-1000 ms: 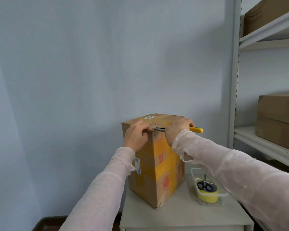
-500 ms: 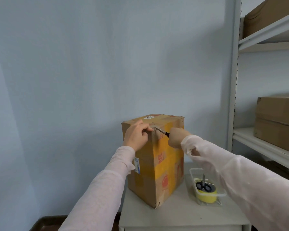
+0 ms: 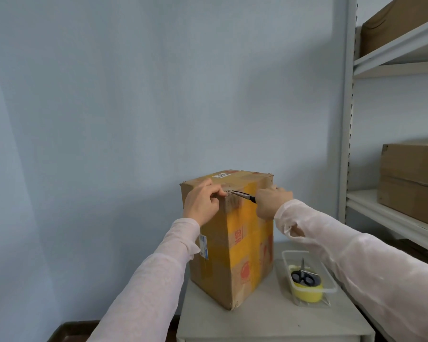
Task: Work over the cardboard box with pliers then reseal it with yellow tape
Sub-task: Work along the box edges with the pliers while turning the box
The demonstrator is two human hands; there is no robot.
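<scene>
Pale blue wall behind, grey metal shelving (image 3: 347, 144) with brown cartons (image 3: 410, 178) to the right; small grey counter (image 3: 269, 324) carrying tall brown cardboard box (image 3: 232, 255), upright, banded with old yellow tape; left hand (image 3: 202, 206) with grip curled over the box's top front edge; right hand (image 3: 269, 203) with grip closed round slim dark-handled pliers (image 3: 241, 194), tips meeting the left fingertips at that edge; probably midway through the pliers stage; top flaps seemingly closed; resealing not begun, judging by yellow tape roll (image 3: 307, 296) lying under black-handled scissors (image 3: 304, 278) in clear plastic tray (image 3: 324, 272) beside the box.
</scene>
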